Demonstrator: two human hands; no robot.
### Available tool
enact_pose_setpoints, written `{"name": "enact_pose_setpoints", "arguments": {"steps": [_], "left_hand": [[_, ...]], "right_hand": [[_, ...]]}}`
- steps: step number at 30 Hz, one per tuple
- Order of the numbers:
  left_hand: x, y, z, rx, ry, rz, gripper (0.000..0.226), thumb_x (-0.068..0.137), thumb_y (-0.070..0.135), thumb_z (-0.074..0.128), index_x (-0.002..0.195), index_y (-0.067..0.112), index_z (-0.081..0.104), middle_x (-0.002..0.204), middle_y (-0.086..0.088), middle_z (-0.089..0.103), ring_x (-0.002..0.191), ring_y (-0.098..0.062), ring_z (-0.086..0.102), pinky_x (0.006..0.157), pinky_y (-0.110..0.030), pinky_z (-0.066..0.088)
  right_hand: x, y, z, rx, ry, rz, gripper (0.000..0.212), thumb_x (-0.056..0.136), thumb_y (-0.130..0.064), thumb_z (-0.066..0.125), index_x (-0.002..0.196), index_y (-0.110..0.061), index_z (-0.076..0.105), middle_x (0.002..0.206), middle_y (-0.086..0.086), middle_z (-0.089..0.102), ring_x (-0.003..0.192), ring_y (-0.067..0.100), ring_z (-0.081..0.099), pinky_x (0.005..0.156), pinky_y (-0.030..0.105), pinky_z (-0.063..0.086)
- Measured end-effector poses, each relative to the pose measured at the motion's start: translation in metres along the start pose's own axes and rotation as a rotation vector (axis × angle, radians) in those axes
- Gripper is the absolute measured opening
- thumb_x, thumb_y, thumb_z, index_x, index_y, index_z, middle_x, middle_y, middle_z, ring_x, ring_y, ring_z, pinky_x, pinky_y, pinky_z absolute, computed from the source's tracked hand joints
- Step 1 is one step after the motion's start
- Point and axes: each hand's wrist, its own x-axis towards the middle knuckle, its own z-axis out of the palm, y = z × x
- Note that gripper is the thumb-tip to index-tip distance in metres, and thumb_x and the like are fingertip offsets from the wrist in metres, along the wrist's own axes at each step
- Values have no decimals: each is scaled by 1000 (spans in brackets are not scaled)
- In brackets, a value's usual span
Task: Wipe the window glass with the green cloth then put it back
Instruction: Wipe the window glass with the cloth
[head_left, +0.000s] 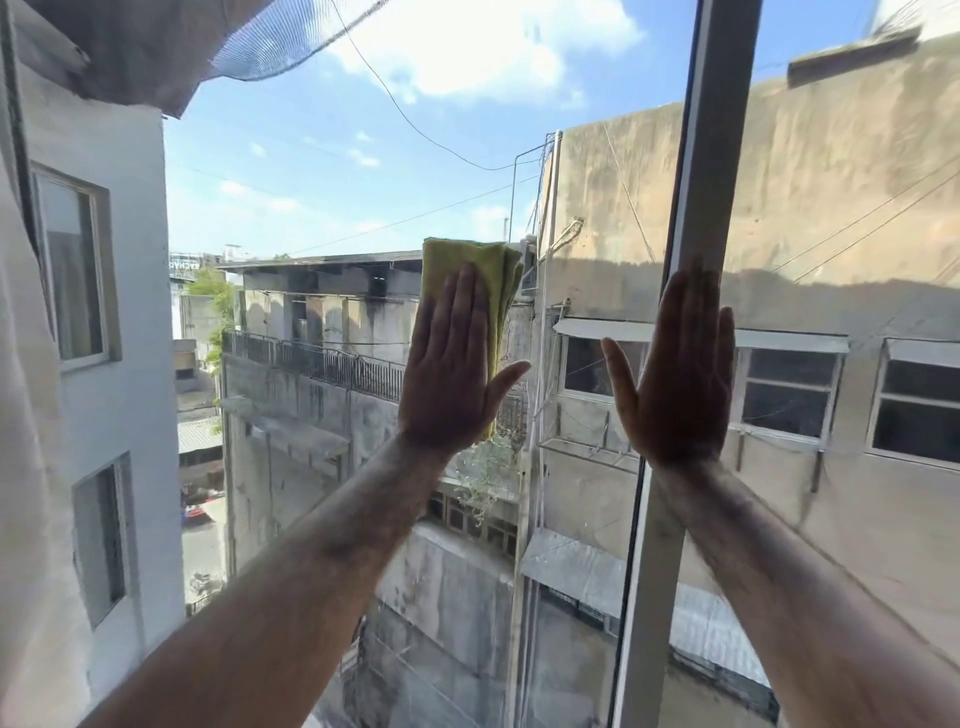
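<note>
Flat and spread, the left hand (457, 364) pins the green cloth (480, 296) against the window glass (322, 171) — nothing is pinched, the open palm and straight fingers simply press the folded cloth to the pane, with the thumb sticking out to the right. Most of the cloth shows above and to the right of the fingers, its top edge level and its layered folds visible along the right side; a narrow strip of it also runs down past the thumb toward the wrist. Beside it, the right hand (680, 374) is likewise open with fingers together and pointing up, thumb angled out to the left, holding nothing. It lies over the white window frame (711, 156), the upright bar that tilts slightly and splits the view into a wide left pane and a narrower right one; whether the palm actually touches the frame or glass cannot be told. Both bare forearms reach up from the bottom corners. Left of the glass hangs a pale curtain (21, 415), and a piece of dark netting (291, 47) sags across the top left corner outside. Through the pane are weathered concrete buildings (831, 208), a balcony railing (311, 358), loose cables against a blue sky with white clouds, and a street far below at the left.
</note>
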Motion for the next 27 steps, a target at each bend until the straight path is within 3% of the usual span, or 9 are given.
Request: {"name": "enact_pose_setpoints", "arguments": {"steps": [3,6,8,10,12,14,19,23,27], "left_hand": [[5,-8,-14,-56,30,33,84,104,61,22,157,-3,35,166,-22,35,155,-34,35,127,-48,32],[15,-24,-26,-178,108,56,50,108,31,46,146,0,53,151,-19,57,135,-31,58,113,-44,49],[25,-33,-37,-173,81,58,42,98,4,60,140,3,59,147,-16,60,132,-30,60,111,-44,51],[35,-36,-46,-141,46,58,42,91,-7,60,133,3,63,154,-17,54,143,-32,50,119,-47,44],[43,-37,-53,-134,6,54,44,89,-11,59,132,-1,61,157,-19,49,152,-35,39,127,-53,32],[49,-37,-60,-154,-63,33,51,90,-10,62,140,-3,55,153,-20,53,151,-35,41,129,-54,28],[56,-30,-69,-97,-105,-3,62,87,-10,63,146,4,50,127,-17,72,121,-33,66,117,-54,44],[61,-23,-79,-35,-144,-48,43,94,-3,61,136,9,63,129,-12,74,123,-29,66,109,-50,51],[62,-26,-93,-167,-118,-136,44,89,-4,65,131,9,65,121,-12,76,113,-29,71,98,-44,60]], "right_hand": [[0,1,3,-5,12,-3,87,109,-62,33,167,0,14,177,20,13,166,31,13,135,53,20],[-1,2,4,-5,20,-4,87,109,-62,34,167,-1,13,177,20,14,166,30,13,135,52,20],[0,2,4,-3,16,-6,87,109,-62,33,167,-1,13,177,19,13,166,30,13,136,51,19],[0,1,4,-3,11,-4,87,109,-63,33,167,-1,12,177,19,13,166,30,13,136,51,18],[-1,2,4,-2,8,-1,88,109,-63,33,167,-1,12,177,20,13,166,30,14,136,51,18],[0,2,5,-2,2,-6,88,109,-63,32,167,0,12,177,20,14,166,31,14,136,52,18],[-1,3,6,10,-16,-1,88,109,-64,31,168,-2,9,178,19,11,167,30,12,135,52,18],[1,0,-1,5,-78,15,91,108,-67,30,168,-2,8,178,19,9,167,31,11,134,55,20],[3,-4,-15,72,-155,23,92,107,-66,29,167,0,7,178,20,5,167,32,7,135,56,17]]}}
